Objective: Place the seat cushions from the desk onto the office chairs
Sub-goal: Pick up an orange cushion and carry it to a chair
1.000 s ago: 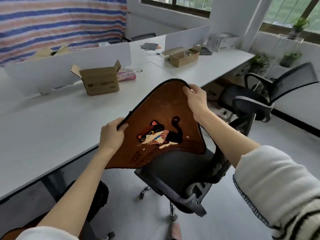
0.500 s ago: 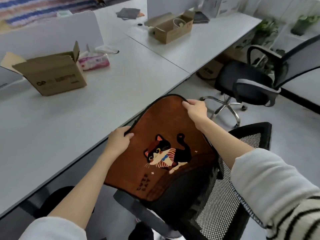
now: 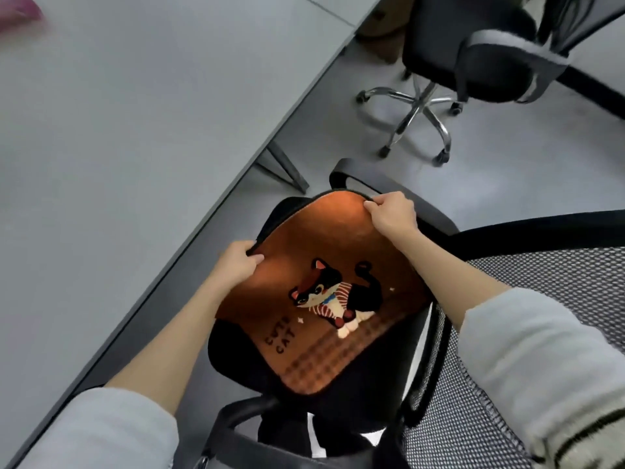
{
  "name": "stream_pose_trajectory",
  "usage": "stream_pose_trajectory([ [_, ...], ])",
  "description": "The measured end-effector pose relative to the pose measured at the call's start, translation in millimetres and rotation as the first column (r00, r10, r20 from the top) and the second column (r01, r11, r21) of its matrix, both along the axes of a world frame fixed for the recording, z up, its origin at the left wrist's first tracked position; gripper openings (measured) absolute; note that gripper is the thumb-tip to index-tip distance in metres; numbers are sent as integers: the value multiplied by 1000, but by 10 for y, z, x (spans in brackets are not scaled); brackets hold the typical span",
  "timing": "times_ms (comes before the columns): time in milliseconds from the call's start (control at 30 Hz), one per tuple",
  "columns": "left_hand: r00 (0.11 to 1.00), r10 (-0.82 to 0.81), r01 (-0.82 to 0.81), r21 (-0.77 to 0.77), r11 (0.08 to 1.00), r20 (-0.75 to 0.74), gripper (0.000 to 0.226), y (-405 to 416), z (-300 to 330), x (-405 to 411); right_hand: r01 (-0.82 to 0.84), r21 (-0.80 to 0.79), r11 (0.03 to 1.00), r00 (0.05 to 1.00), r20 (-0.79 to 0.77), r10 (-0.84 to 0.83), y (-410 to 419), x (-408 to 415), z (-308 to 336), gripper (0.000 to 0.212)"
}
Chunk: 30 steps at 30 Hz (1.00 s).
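Cushion (image 3: 324, 299) has dropped from desk height onto the chair seat (image 3: 243, 357); near end resting, far edge lifted. Left hand (image 3: 236, 262) and right hand (image 3: 392, 214) pinch that far edge, closed tight; right reaches farther

The seat cushion (image 3: 324, 299) looks like soft, matt plush cloth in rust brown, its near end woven in a faint check, its rim edged in black fabric. The near office chair (image 3: 507, 350) has an open black mesh back and smooth, slightly shiny plastic armrests (the seat pad is dull black cloth). The far chair's base (image 3: 419, 110) is bright polished metal. The desk (image 3: 135, 130) top is smooth, matt grey.
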<state>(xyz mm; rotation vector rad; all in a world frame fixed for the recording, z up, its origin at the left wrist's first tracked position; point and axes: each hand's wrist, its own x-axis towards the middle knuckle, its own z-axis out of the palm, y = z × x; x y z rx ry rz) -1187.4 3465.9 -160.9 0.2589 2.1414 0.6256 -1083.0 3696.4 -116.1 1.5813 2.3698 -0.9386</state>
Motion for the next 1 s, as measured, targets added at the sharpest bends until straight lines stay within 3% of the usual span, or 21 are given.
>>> stream_pose_trajectory([
  [200,989,-126,137,-146,980,81,36,225,-392,-204,-101,44,994,985,147,93,213,-159,-374,30],
  [300,984,-159,175,-251,952,83,45,212,-703,-170,-156,23,987,983,103,153,150,-316,-674,32],
  [433,972,-228,193,-360,913,-58,40,191,-985,14,-218,-29,976,968,124,220,-57,-172,-1165,50],
  [533,966,-182,128,-269,955,-185,32,193,-1159,119,-256,-71,964,949,173,264,-136,146,-1510,57],
  [700,949,-135,113,-91,989,-287,40,309,-1415,50,-316,35,948,913,282,293,-159,476,-1797,55],
  [800,808,-303,245,-178,953,-506,53,480,-1560,96,-497,137,857,846,295,444,-192,570,-1950,54],
  [867,699,-436,403,-192,895,-567,56,686,-1662,172,-605,193,772,788,283,547,-230,586,-2099,55],
  [1000,474,-577,632,-200,749,-665,57,1157,-1964,231,-608,281,743,793,260,551,-225,549,-2408,56],
])
